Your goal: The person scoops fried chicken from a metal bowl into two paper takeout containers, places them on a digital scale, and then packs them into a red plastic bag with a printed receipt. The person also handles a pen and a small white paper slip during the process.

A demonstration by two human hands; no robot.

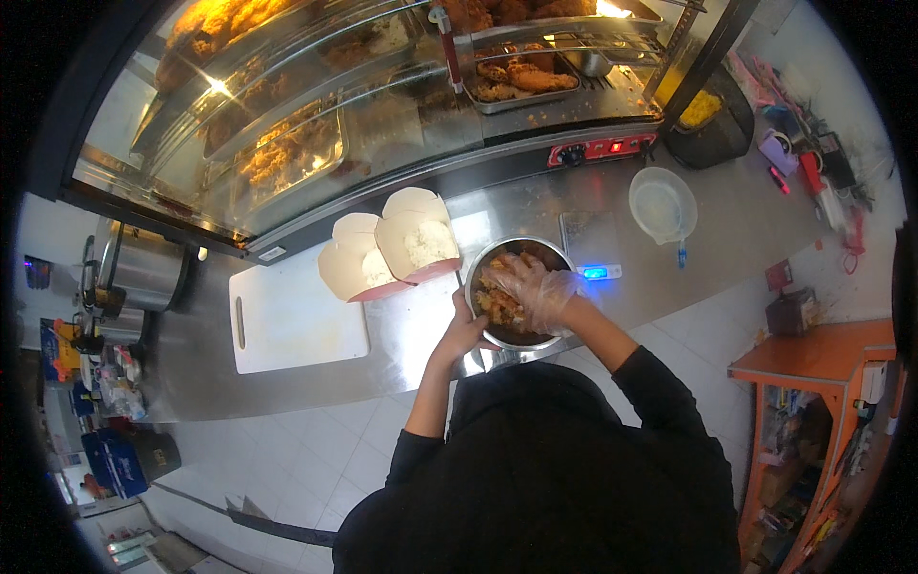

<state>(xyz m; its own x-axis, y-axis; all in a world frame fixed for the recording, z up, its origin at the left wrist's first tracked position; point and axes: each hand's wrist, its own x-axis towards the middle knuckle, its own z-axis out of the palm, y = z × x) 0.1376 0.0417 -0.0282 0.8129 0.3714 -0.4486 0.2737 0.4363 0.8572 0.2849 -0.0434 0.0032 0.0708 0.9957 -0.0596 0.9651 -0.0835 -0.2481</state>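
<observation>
A round stainless steel bowl (pixel 555 251) stands on the steel counter, holding browned pieces that look like cut fried chicken (pixel 499 308). My left hand (pixel 463 332) is bare and closed on the bowl's near left rim. Inside the bowl is my right hand (pixel 532 287) in a clear plastic glove, its fingers curled over the chicken pieces; the fingertips are partly hidden among them. Just left of the bowl are two open paper takeaway boxes, a nearer right one (pixel 388 230) and a left one (pixel 337 258), each with white rice (pixel 430 244) inside.
A white cutting board (pixel 296 330) lies at the left. Right of the bowl are a lit blue scale display (pixel 595 273) and a translucent plastic container (pixel 660 201). A glass warming cabinet (pixel 382 143) with fried food lines the back. An orange shelf (pixel 813 349) stands at right.
</observation>
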